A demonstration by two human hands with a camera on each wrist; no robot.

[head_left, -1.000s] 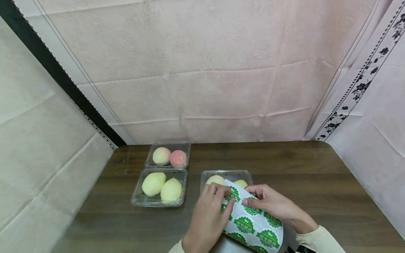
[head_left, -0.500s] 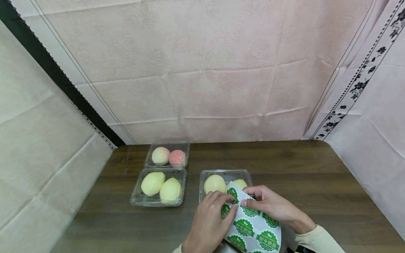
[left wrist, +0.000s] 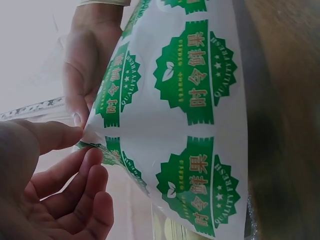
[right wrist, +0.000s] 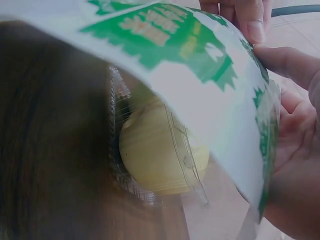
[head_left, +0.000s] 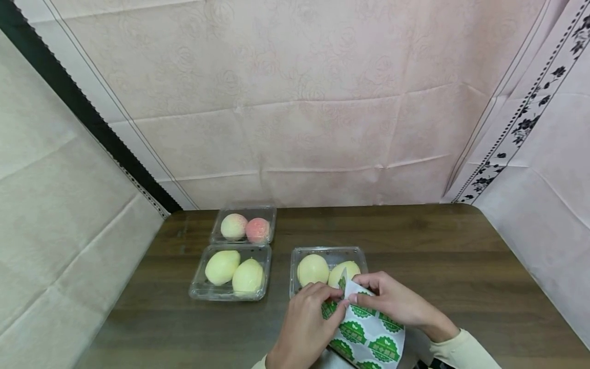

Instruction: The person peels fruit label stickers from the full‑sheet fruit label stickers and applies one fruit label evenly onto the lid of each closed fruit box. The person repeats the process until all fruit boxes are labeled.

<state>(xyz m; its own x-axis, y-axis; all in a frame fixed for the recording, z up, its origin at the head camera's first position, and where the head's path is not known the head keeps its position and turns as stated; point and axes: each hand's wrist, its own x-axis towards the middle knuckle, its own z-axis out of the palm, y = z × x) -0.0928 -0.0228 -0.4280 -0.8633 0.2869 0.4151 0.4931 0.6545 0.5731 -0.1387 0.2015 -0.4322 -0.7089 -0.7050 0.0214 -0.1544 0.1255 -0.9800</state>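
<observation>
Over near box (head_left: 328, 252): sticker sheet (head_left: 369, 333) pulled lower (2 fruits uncovered).

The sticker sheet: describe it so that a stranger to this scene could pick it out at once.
On the dark wooden table, look to the near edge, just in front of the clear tray holding two yellow fruits. There the left hand and right hand pinch the sticker sheet. It is the only paper thing: white, printed with green scalloped seals.
</observation>
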